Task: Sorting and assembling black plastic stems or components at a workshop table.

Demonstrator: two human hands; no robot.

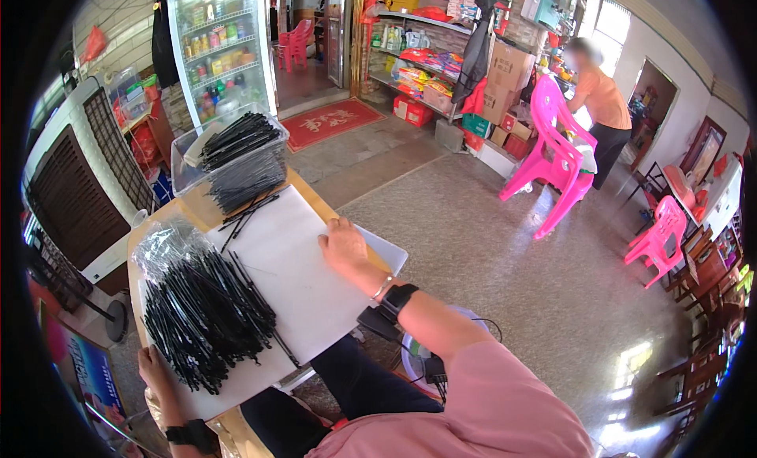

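– Where to find the rods (209, 320)?
– Heaped on the left half of the white board (307, 281), black and thin, mostly lying lengthwise away from the lap. At the far end of the heap, a crinkled clear bag (173, 249).
– Any strays?
– Yes, a few, scattered past the heap toward the clear bin (185, 178). More of the same inside, piled above the rim. Both board and bin on the wooden tabletop (307, 191).
– And the left hand (154, 371)?
– Down at the board's left edge, just beside the heap. Grip hard to make out, with fingers partly hidden.
– The right hand (344, 243)?
– At the board's right edge, well apart from the heap, fingers bent. Grip unclear: perhaps around the edge, perhaps merely resting.
– Farther out?
– Ahead, a fridge (217, 44) and a red mat (335, 123). To the right, a pink chair (552, 135) beside a person in orange (603, 103).
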